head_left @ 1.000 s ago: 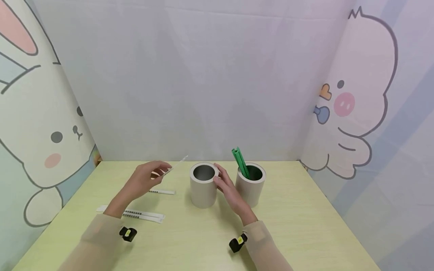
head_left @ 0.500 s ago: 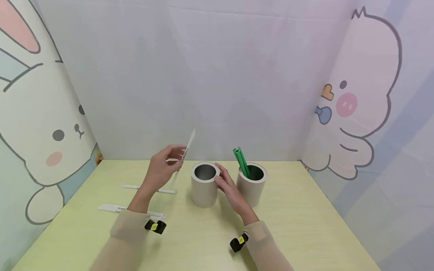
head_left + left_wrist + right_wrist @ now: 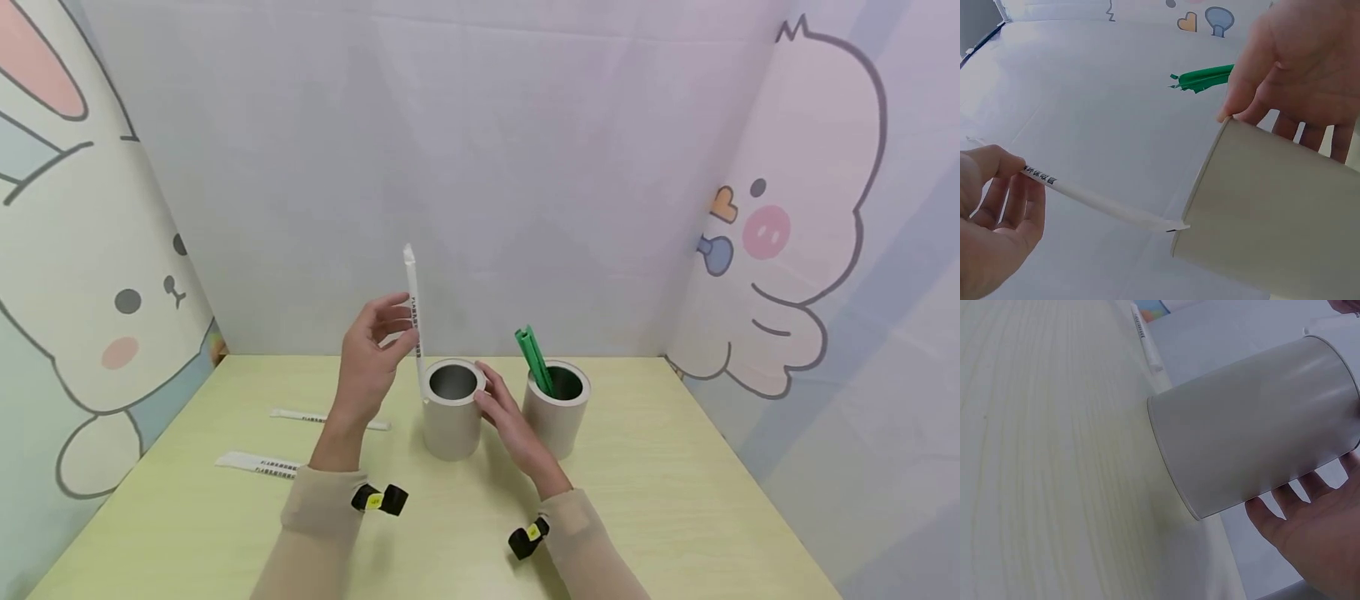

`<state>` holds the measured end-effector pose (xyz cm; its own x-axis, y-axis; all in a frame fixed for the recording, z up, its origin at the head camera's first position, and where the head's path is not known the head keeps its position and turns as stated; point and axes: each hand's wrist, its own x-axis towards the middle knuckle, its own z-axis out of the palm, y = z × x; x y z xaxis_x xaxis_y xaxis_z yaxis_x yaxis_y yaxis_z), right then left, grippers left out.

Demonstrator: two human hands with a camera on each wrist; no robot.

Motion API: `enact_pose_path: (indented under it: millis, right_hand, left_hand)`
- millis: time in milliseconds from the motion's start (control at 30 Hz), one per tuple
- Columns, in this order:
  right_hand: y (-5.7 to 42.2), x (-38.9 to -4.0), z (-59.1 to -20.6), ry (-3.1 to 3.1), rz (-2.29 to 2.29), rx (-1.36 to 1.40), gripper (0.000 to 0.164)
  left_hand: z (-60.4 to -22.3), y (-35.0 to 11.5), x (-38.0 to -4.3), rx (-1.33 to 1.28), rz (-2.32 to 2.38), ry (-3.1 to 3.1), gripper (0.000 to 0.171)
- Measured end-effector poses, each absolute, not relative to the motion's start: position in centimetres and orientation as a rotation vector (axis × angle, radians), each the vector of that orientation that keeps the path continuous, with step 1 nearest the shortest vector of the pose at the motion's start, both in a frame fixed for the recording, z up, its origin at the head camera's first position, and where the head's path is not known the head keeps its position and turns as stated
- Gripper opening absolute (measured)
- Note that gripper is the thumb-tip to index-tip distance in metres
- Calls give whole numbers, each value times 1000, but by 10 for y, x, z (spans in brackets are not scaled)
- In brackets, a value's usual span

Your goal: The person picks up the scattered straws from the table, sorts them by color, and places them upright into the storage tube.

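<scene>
My left hand point(image 3: 367, 358) pinches a white wrapped straw point(image 3: 413, 292) with black print, between thumb and fingers. The straw stands nearly upright, its lower end right at the left rim of a beige cup point(image 3: 452, 433). In the left wrist view the tip of the straw point(image 3: 1100, 201) overlaps the cup's edge. From the other side, my right hand point(image 3: 517, 425) holds that cup, thumb near the rim and fingers along the wall. The cup point(image 3: 1254, 425) stands on the table, and no contents show in its dark opening.
A second beige cup point(image 3: 553, 427) stands behind my right hand, with green sticks point(image 3: 534, 358) leaning in it. More wrapped straws point(image 3: 258, 465) lie at the left of the table, partly behind my left arm. A curtain point(image 3: 480, 183) hangs behind the table.
My left hand has moved right and up with the straw, turning it from slanted to nearly upright beside the cup's rim. My right hand has stayed on the cup.
</scene>
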<state>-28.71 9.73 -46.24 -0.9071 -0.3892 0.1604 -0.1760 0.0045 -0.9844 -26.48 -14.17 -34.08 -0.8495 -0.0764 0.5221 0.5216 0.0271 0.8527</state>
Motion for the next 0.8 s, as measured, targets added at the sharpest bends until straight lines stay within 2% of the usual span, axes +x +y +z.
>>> enact_pose_path:
  millis: [333, 800]
  right_hand:
    - [96, -287, -463, 2117, -2026, -594, 58]
    - [97, -286, -462, 2132, -2000, -607, 58]
  left_hand:
    - [-344, -138, -264, -370, -1978, -1616, 52]
    - [-373, -122, -279, -347, -1965, -1741, 47]
